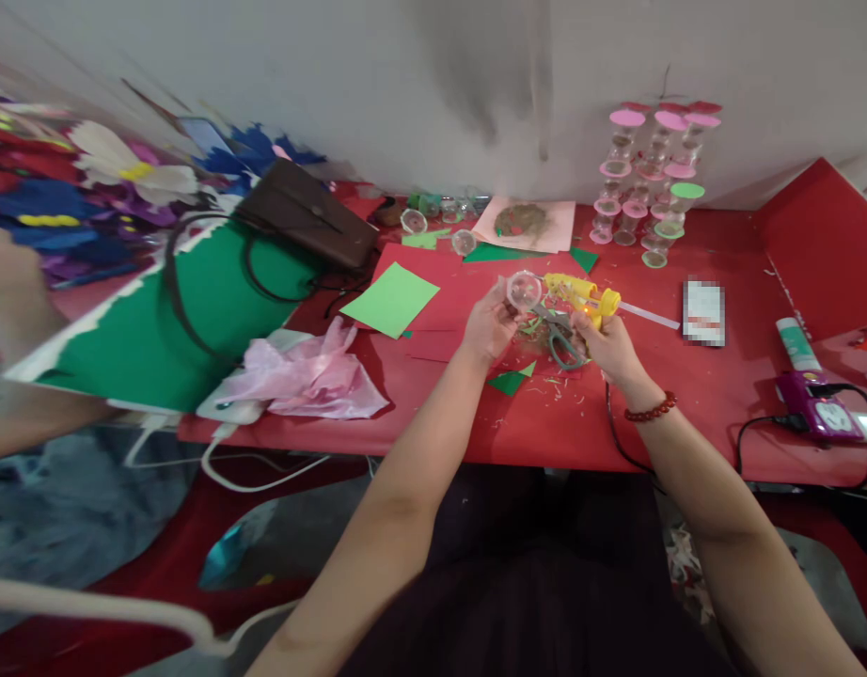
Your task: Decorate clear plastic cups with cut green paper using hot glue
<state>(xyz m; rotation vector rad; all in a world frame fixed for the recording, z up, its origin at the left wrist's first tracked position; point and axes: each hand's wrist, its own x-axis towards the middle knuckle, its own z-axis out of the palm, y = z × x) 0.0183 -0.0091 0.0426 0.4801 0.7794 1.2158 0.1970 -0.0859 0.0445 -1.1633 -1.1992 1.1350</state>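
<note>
My left hand has its fingers closed round a clear plastic cup, its round rim facing me. In my right hand is a yellow glue gun, its nozzle pointing left at the cup, almost touching it. A translucent glue stick sticks out of the gun's back end. Below the gun, scissors with grey-green handles lie among paper scraps on the red table. My right wrist wears a red bead bracelet.
Clear cup chains with pink and green discs stand at the back right. Left are light green paper, a pink plastic bag and a brown bag. A purple power socket sits right. Another person's arm is far left.
</note>
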